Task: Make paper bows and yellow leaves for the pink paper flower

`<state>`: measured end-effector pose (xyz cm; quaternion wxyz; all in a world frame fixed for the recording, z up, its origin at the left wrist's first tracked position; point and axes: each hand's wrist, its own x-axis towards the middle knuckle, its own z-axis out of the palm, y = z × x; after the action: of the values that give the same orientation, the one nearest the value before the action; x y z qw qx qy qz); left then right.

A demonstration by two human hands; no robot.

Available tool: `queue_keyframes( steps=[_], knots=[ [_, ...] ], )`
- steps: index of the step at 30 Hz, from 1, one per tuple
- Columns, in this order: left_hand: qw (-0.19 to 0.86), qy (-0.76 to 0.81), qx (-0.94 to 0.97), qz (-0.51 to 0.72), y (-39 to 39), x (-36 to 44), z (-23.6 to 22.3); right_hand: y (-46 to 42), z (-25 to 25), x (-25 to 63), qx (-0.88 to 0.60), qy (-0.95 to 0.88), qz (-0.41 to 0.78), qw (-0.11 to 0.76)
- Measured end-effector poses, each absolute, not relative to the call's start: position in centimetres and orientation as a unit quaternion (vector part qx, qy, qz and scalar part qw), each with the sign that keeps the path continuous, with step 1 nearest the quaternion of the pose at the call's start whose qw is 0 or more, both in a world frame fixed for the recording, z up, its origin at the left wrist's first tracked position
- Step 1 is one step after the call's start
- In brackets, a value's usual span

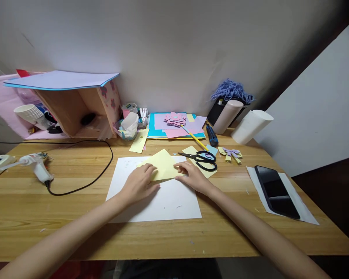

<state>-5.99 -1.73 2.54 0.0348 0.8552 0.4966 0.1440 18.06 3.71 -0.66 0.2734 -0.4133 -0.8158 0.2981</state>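
A light yellow sheet of paper (164, 164), apparently folded with a pointed top, is between my hands above a white sheet (163, 205). My left hand (140, 182) has its curled fingers on the paper's left side, the thumb beneath its lower edge. At the right corner, my right hand (193, 176) pinches the paper between thumb and fingers. Just beyond that hand, black-handled scissors (202, 158) lie on another yellow paper piece (211, 173). Behind them a yellow pencil (195, 138) rests with one end on the coloured paper stack.
A white glue gun (39, 166) with a black cord lies left. A cardboard box (72, 108), coloured paper stack (157, 128), utility knife (211, 135), white roll (252, 126) and purple-yellow paper bow (230, 154) stand or lie behind. Right is a black phone (276, 192).
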Motion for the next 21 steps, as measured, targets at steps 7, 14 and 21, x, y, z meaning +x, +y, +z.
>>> queue_keyframes(
  steps=[7, 14, 21],
  knots=[
    [0.035, 0.480, 0.867, 0.129, 0.6, -2.3, 2.2, 2.9, 0.2, 17.3, -0.407, -0.804, 0.381, 0.207],
    [0.068, 0.403, 0.907, 0.106, -0.3, -2.5, 3.2, 3.3, 2.4, 19.1, -0.313, -0.856, 0.353, 0.212],
    [-0.052, 0.323, 0.910, 0.255, -3.9, -4.4, 5.5, 4.1, 4.7, 22.3, -0.196, -0.928, 0.209, 0.239]
  ],
)
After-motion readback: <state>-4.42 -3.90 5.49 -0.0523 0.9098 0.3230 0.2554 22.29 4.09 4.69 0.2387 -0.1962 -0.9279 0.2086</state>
